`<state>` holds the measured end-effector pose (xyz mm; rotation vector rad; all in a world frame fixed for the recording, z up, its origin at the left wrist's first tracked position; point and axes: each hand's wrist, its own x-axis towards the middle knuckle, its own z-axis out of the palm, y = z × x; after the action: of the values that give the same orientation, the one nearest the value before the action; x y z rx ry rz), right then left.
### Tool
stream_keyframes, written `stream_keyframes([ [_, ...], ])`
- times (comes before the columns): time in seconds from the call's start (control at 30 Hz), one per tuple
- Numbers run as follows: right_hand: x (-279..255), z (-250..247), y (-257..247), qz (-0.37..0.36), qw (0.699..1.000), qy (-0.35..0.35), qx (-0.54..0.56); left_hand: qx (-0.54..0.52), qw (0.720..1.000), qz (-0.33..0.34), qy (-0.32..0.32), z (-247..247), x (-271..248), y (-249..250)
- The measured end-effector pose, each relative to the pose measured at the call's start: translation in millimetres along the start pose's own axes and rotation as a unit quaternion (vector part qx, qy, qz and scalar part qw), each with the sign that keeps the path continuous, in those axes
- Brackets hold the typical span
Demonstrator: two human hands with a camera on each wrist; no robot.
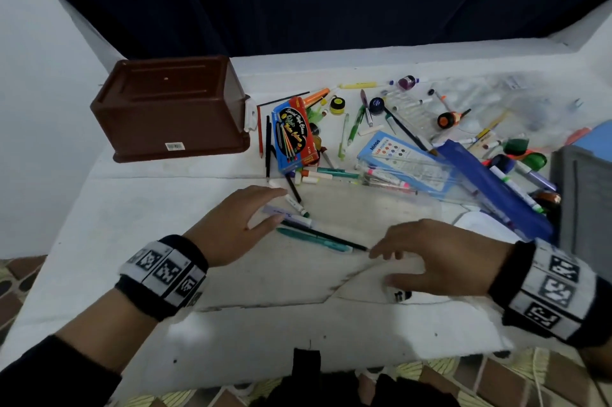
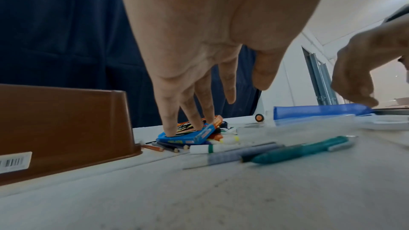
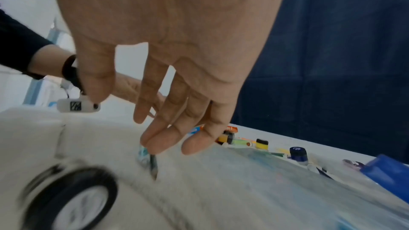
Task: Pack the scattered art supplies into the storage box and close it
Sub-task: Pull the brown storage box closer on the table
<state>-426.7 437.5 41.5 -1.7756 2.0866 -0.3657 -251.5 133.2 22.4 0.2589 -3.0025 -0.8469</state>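
Hovering left hand (image 1: 236,224) fingers spread, right hand (image 1: 440,257) fingers relaxed, teal pen (image 1: 314,240) between, ungrasped

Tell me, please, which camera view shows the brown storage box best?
The head view: the whole brown storage box shows there, standing upside down on the white table, barcode sticker facing the person. The left wrist view catches only one side wall and its rim. The right wrist view does not show it.

I see bare white tabletop (image 1: 258,333) open to my hands at the near side; farther off, the upturned brown plastic box (image 1: 169,108) blocks the left and a scattered heap of pens and paint pots (image 1: 381,128) crowds the right.
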Motion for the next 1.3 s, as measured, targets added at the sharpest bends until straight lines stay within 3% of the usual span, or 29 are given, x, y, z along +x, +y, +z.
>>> stream_keyframes([
  [0.1,-17,17,7,-0.001,0.998,-0.056,0.015,0.001,1.000,0.016,0.020,15,-8,8],
  [0.27,-19,17,10,0.004,0.999,-0.023,0.029,-0.050,0.996,0.021,0.073,21,-13,25],
  [0.33,-10,0,9,0.024,0.999,0.019,0.026,-0.085,0.991,0.003,0.099,17,-16,34],
  [0.47,23,-30,18,0.052,0.979,0.196,0.031,-0.163,0.974,-0.033,0.157,9,-21,47],
  [0.53,50,-37,32,0.081,0.970,0.227,0.007,-0.191,0.964,-0.047,0.178,7,-23,49],
  [0.6,79,-44,48,0.122,0.976,0.179,-0.022,-0.212,0.955,-0.065,0.197,4,-25,49],
  [0.7,118,-43,66,0.127,0.979,0.069,-0.145,-0.227,0.945,-0.078,0.223,-4,-30,46],
  [0.93,158,-54,46,0.180,0.958,-0.005,-0.223,-0.231,0.930,-0.106,0.264,-29,-57,24],
  [1.0,175,-58,29,0.173,0.959,0.032,-0.222,-0.232,0.926,-0.119,0.273,-37,-66,10],
  [1.13,221,-57,-10,0.109,0.966,0.231,-0.050,-0.210,0.919,-0.134,0.305,-66,-78,-33],
  [1.2,249,-56,-33,0.083,0.948,0.306,0.029,-0.209,0.916,-0.128,0.317,-84,-76,-57],
  [1.3,290,-56,-61,0.114,0.914,0.372,0.118,-0.210,0.913,-0.113,0.332,-114,-63,-91],
])
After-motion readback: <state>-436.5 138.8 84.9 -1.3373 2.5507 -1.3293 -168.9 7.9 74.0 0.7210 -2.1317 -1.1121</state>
